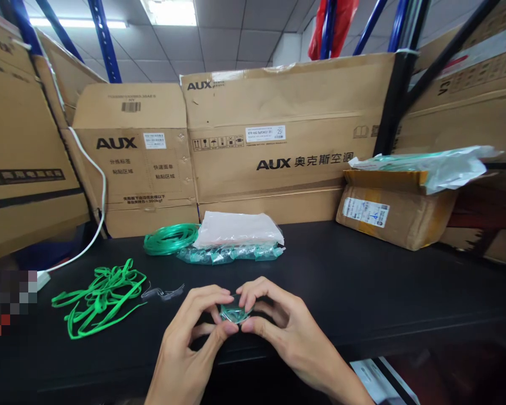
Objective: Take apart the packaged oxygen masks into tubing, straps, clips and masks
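Observation:
Between my two hands is a small clear plastic piece (235,314) with a green tint and a pale, shiny rim. My left hand (194,329) pinches its left side between thumb and fingers. On the right side, my right hand (280,323) grips it the same way, thumb tips almost meeting at the near edge. Fingers cover part of the piece, so its full shape is hidden. Left of my hands lie a crumpled strip of clear plastic (163,292) and a tangled heap of flat green bands (101,298).
Behind my hands on the black shelf (388,287) lie a coil of green tubing (168,239) and a clear bag (236,254) under a white packet (238,229). A cardboard box (396,208) with plastic packs stands at right. Large cartons (295,124) line the back. A white cable (103,191) hangs left.

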The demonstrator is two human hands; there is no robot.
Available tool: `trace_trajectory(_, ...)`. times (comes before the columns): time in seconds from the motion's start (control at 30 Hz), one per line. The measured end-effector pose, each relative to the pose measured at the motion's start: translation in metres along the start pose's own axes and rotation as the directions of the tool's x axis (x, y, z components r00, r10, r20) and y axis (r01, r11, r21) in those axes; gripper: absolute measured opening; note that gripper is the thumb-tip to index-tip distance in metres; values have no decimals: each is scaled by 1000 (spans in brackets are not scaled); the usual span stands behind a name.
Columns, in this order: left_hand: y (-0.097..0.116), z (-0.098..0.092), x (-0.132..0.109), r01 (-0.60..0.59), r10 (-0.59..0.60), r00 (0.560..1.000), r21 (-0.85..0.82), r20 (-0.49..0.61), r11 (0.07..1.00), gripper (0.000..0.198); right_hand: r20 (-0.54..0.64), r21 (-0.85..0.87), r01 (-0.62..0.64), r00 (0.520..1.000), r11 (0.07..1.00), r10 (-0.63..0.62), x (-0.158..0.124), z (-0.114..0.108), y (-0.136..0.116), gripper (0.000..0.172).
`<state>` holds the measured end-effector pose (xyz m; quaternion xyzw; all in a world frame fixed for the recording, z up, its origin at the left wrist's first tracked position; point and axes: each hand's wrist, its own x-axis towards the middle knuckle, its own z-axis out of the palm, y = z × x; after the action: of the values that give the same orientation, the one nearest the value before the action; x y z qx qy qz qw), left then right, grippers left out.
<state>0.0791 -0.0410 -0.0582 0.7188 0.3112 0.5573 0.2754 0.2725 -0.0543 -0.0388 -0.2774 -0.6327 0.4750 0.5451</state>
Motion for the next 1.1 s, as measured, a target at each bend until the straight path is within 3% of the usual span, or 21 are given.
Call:
trace_trajectory(0.13,-1,1,-1,6,-6,1000,-26,12,1000,17,5,36,-39,999,999,39,-1,1,-3,15)
trace_trajectory(0.27,2,2,-3,40,-43,998,-62,-47,997,13,50,2,-21,999,1000,20,-1,1,-6,13)
trace_trajectory(0.57,-1,-5,0,3,2,999,-122,45,993,17,121,-51,38,992,998,-32,-3,0,-10,15)
trace_trajectory(0.73,0,-4,0,25,-15,997,-125,75,992,15,137,-86,57,990,995,-45,-1,0,-11,7)
trace_trajectory(0.87,2,-2,-2,73,-60,995,-180,78,981,13,134,-109,83,989,991,-68,0,0,-9,14)
trace_trajectory(1.1,1,-10,1,179,-123,957,-202,263,963,15,158,-198,173,977,965,-143,0,-1,-10,18)
